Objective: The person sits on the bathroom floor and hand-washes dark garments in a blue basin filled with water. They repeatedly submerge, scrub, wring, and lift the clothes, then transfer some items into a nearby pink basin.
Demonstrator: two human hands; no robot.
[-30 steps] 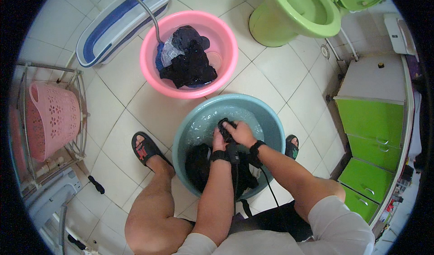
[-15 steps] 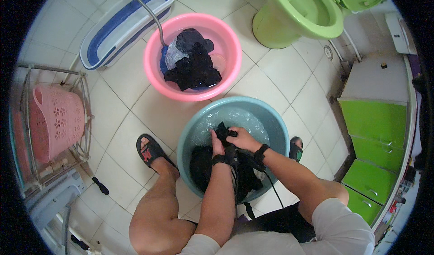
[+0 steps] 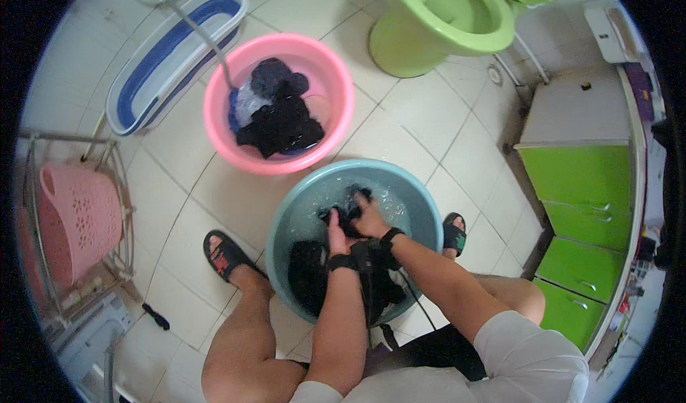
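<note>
Left hand [image 3: 337,236]: closed on a bunched, wet black fabric piece [image 3: 349,219], thumb uppermost. Right hand [image 3: 369,221]: gripping the same piece, fingers partly hidden. Fabric piece: inside a round teal plastic basin [image 3: 277,233], toward its far rim, over sudsy water [image 3: 389,192]. Both wrists: black bands. Dark heaped garments [image 3: 306,273]: same basin, near its left rim. Beyond the far-left rim: round pink plastic basin [image 3: 216,142] holding wet dark clothes [image 3: 282,121], a grey flexible hose [image 3: 189,21] reaching its left edge.
</note>
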